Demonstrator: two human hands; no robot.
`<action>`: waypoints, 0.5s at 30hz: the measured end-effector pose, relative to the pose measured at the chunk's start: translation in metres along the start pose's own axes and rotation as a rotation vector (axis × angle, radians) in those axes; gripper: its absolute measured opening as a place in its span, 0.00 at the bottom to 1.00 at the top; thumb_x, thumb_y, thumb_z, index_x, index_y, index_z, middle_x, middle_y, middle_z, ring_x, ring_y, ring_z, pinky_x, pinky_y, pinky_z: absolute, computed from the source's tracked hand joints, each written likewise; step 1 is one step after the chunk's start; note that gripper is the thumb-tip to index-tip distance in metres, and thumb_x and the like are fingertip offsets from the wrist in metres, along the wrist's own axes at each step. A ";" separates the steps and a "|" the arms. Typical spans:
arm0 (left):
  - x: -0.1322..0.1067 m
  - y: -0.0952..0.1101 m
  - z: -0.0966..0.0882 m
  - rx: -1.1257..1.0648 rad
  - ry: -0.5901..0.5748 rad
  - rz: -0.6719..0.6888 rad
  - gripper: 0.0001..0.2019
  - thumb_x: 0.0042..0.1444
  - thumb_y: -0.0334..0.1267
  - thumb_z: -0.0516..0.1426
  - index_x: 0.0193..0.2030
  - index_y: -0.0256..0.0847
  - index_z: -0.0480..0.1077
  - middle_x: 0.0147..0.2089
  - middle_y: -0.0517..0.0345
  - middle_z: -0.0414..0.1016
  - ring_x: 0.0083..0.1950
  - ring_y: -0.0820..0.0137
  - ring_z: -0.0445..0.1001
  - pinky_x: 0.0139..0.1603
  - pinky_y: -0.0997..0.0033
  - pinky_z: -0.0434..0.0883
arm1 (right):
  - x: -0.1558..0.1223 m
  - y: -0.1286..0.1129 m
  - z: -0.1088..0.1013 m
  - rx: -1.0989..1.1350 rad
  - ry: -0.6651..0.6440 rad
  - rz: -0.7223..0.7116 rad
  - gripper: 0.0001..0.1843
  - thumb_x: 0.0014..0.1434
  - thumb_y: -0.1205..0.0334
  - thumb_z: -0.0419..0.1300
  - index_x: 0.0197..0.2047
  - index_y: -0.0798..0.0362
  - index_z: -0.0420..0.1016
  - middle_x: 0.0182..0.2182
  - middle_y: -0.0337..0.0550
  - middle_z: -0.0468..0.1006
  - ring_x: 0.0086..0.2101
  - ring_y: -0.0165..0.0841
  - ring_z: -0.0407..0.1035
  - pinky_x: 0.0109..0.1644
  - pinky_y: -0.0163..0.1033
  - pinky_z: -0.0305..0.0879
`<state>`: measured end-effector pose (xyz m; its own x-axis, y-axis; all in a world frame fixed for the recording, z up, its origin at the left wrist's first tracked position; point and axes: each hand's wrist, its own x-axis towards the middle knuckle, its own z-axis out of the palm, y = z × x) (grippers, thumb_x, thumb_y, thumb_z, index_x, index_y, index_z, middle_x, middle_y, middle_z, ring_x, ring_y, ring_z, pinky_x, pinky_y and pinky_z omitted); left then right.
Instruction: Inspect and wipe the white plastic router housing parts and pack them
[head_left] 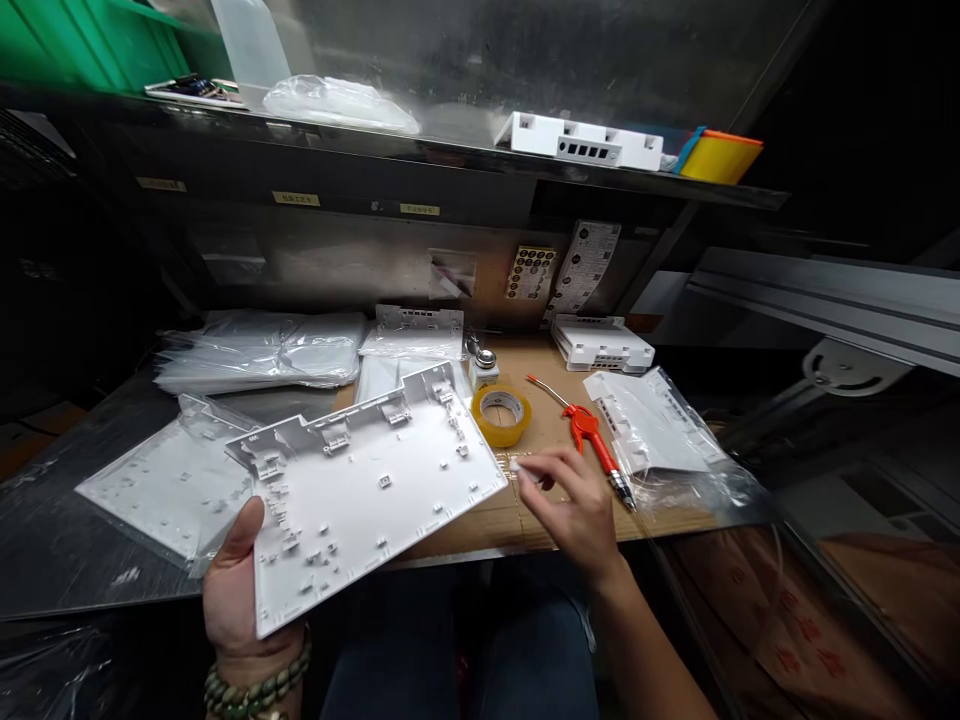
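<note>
The left hand [232, 590] grips the near corner of a white plastic panel [367, 490], thumb on its ribbed face, and holds it tilted over the near edge of the tabletop [480, 520]. The right hand [574, 505] hovers half curled just beside the panel's right corner; whether its fingertips pinch anything, I cannot tell. Beyond it lie a red-handled tool [592, 435] and a yellow tape roll [501, 413]. A bagged panel [161, 490] lies towards the left edge.

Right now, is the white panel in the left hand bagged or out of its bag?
Out: the white panel in the left hand shows bare ribs and clips, with no film over it.
</note>
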<state>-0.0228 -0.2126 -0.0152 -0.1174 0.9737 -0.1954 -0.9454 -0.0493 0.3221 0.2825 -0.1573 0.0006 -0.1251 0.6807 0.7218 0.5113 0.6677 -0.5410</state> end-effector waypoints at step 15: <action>-0.009 -0.003 0.016 -0.035 0.214 0.016 0.32 0.71 0.51 0.43 0.79 0.58 0.39 0.48 0.61 0.85 0.70 0.61 0.66 0.76 0.44 0.55 | 0.008 0.003 -0.014 -0.047 0.036 0.055 0.09 0.64 0.69 0.65 0.45 0.48 0.82 0.37 0.41 0.78 0.34 0.31 0.72 0.37 0.39 0.72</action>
<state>-0.0140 -0.2171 0.0007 -0.1908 0.9036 -0.3835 -0.9523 -0.0757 0.2956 0.2954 -0.1543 0.0105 -0.0656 0.7044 0.7068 0.5561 0.6139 -0.5602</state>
